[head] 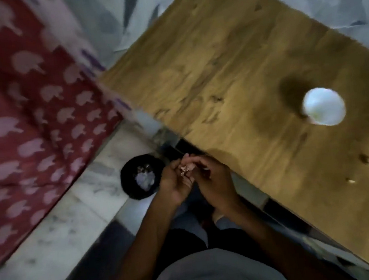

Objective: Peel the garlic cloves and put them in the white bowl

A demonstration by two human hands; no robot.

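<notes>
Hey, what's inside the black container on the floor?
The black container holds pale papery scraps, probably garlic skins. Anything beneath them is hidden, and the blur blocks finer detail.

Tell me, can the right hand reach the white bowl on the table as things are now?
Probably yes. Only bare wooden table lies between the right hand and the white bowl. But it is busy now, pinching the garlic clove.

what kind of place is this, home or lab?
Probably a home room, not a lab: wooden table with a white bowl, red patterned cloth like a bedspread beside it, marble floor.
</notes>
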